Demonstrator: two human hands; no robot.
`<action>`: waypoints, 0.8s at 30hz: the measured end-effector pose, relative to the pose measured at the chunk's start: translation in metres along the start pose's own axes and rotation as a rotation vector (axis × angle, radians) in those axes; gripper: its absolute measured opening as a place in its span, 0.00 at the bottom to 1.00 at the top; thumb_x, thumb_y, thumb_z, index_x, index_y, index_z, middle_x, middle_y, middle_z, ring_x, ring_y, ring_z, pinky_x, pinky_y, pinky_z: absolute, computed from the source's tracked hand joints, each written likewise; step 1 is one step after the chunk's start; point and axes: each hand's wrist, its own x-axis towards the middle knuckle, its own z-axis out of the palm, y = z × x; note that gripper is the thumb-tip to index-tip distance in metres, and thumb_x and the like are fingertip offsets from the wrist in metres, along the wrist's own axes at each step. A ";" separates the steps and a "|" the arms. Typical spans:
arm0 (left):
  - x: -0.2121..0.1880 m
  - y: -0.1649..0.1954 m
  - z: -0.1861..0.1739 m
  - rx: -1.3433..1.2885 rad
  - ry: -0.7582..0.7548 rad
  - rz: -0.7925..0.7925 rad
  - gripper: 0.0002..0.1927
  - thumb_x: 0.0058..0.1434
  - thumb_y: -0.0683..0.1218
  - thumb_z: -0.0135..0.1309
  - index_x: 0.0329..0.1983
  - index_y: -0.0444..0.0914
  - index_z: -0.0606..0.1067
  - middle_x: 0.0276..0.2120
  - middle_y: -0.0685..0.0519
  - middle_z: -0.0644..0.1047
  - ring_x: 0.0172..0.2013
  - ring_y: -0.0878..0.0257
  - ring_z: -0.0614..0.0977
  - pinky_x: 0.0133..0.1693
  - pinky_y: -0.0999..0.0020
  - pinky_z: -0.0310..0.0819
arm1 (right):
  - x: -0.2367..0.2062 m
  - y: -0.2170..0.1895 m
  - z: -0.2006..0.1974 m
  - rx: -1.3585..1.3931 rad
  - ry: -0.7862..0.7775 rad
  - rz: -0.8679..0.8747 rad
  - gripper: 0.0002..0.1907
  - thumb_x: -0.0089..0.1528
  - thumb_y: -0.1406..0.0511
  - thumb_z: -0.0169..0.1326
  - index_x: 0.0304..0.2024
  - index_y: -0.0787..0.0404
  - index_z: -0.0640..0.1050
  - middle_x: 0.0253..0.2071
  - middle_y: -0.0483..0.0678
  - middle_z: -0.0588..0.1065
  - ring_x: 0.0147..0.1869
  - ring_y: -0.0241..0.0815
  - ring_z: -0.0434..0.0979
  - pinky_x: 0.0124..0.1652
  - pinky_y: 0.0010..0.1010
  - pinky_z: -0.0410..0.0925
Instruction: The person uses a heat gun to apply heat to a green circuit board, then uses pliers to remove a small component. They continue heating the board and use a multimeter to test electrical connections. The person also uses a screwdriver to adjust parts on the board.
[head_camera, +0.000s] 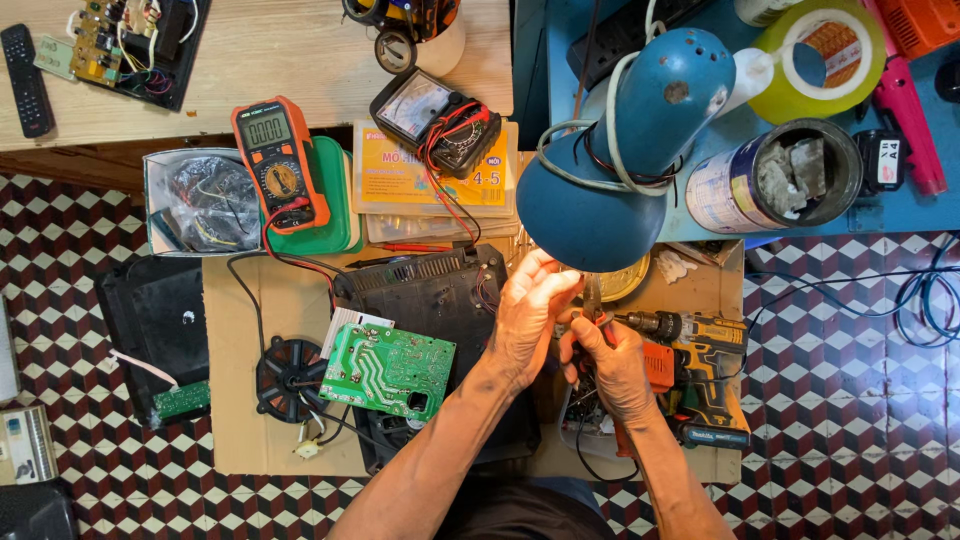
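Note:
My left hand (530, 318) and my right hand (610, 365) meet just under a blue desk lamp's shade (610, 170). The fingers of both pinch something small between them; its kind is too small to tell. Beneath my left hand lies an opened black appliance housing (430, 290). A green circuit board (388, 368) rests on its left side, wired to a black fan (290, 378). A yellow and black cordless drill (700, 365) lies right beside my right hand.
An orange digital multimeter (280, 160) lies on a green box, and a black analog meter (435, 120) on yellow booklets. A cardboard sheet (235, 400) covers the tiled floor. A tin can (775, 180), a tape roll (820, 55) and a remote (25, 80) sit around.

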 end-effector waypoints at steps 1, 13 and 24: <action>-0.002 0.001 0.001 0.007 0.003 -0.016 0.15 0.64 0.39 0.51 0.55 0.36 0.70 0.54 0.49 0.76 0.54 0.60 0.77 0.58 0.64 0.70 | 0.001 0.002 -0.002 0.003 0.001 -0.005 0.21 0.65 0.55 0.55 0.46 0.69 0.78 0.27 0.51 0.76 0.23 0.39 0.74 0.22 0.28 0.68; 0.000 0.000 0.003 0.353 0.039 0.061 0.17 0.67 0.42 0.53 0.58 0.35 0.75 0.49 0.50 0.81 0.48 0.66 0.81 0.48 0.73 0.77 | 0.004 0.015 -0.006 0.263 -0.076 0.009 0.22 0.67 0.55 0.53 0.51 0.67 0.74 0.28 0.54 0.76 0.25 0.43 0.77 0.24 0.30 0.70; -0.003 0.001 -0.015 1.038 0.099 0.571 0.12 0.64 0.39 0.58 0.51 0.34 0.78 0.42 0.47 0.82 0.41 0.59 0.88 0.39 0.70 0.82 | -0.022 -0.031 0.010 0.293 -0.083 0.090 0.24 0.66 0.61 0.47 0.60 0.70 0.69 0.40 0.57 0.79 0.40 0.45 0.83 0.44 0.33 0.76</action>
